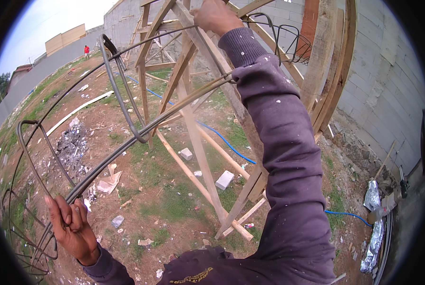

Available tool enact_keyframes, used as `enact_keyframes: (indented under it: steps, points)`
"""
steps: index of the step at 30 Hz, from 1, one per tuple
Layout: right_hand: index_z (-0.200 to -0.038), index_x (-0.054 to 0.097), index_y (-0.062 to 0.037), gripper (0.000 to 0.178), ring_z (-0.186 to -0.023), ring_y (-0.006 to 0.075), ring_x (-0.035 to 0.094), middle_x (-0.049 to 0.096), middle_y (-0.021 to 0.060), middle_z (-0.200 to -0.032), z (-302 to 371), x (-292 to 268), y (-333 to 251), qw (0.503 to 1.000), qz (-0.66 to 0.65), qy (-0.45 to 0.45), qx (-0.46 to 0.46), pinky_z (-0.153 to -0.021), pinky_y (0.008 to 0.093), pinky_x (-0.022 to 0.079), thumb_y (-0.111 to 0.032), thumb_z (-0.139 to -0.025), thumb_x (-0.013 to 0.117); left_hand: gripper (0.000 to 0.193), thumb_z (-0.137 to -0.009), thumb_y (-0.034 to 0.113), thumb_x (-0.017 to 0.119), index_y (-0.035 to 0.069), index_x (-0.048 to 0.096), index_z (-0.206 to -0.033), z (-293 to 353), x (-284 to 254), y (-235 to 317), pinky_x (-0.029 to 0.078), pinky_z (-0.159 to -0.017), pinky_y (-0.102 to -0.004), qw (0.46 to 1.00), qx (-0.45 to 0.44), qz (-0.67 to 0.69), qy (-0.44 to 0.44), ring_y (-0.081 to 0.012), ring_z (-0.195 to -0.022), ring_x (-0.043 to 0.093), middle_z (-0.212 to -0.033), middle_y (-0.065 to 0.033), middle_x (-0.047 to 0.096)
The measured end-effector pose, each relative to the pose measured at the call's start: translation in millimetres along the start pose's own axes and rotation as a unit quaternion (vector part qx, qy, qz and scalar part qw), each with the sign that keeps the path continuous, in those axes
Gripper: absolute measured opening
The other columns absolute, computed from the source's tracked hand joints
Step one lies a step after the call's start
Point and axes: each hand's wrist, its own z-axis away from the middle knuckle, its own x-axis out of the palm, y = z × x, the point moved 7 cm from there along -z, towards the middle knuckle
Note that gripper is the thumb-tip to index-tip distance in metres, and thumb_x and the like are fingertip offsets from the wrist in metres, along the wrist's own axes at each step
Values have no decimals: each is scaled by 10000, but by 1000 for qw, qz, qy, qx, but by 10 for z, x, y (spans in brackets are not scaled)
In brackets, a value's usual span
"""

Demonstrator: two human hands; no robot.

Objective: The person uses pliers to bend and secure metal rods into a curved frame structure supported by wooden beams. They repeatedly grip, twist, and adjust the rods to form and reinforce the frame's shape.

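Note:
A long rebar cage (160, 118), made of dark bars with bent rectangular stirrups (111, 90), runs from the lower left up to the top centre. At its lower left end my left hand (72, 228) is closed around the bars beside a stirrup. My right hand (217, 18) reaches up at the top edge, next to a slanted wooden beam (200, 35) and the cage's upper bar. Its fingers are curled, but what they grip is hidden. The cage's bars cross the wooden scaffold (188, 109) and pass behind my right sleeve (284, 137).
A grey block wall (383, 71) rises on the right, with upright planks (329, 71) before it. Below lie poles (184, 175), a white block (225, 180), a blue hose (226, 142) and scattered rubbish. Silver foil (373, 237) lies lower right. A person in red (87, 51) stands far off.

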Motion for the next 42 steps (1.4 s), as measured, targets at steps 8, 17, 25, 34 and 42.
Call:
enact_keyframes:
  steps: [8,17,25,34,42]
  points:
    - [-1235,635,-36,401,-1161,352,609,629,216,-1240,-388,-193,100,998,23,-52,-21,-956,461,492,-232,-904,524,307,-1083,270,332,96,451,-859,17,445,741,349,-551,-229,996,-66,8,58,-83,-470,301,-578,32,312]
    - [-1194,693,-94,355,-1113,307,656,672,128,-1222,-486,192,29,990,3,-96,106,-910,484,514,-229,-875,616,259,-1072,266,361,65,475,-955,-400,345,584,322,-505,-219,979,-114,36,-168,-83,-433,280,-532,29,312]
    - [-1222,679,-95,339,-1109,337,654,667,151,-1222,-452,1216,-222,948,-83,-252,175,-871,551,519,-164,-902,590,293,-1082,308,354,145,451,-858,-899,-476,-222,206,-345,-238,983,-167,70,37,-49,-338,212,-467,74,267]
    - [-1150,715,-104,394,-1107,285,658,675,146,-1206,-453,1394,11,973,-29,-216,69,-917,451,498,-295,-811,649,300,-1082,308,364,136,455,-854,-1097,-844,-627,191,-353,-235,986,-143,86,4,-48,-345,191,-470,67,247]
    - [-1079,721,-55,590,-1033,339,666,705,180,-1068,-391,1109,484,984,-119,-91,95,-899,433,509,-586,-832,642,353,-1086,323,347,129,436,-805,-1034,-758,-441,164,-361,-242,994,-85,61,40,-52,-349,159,-467,61,231]
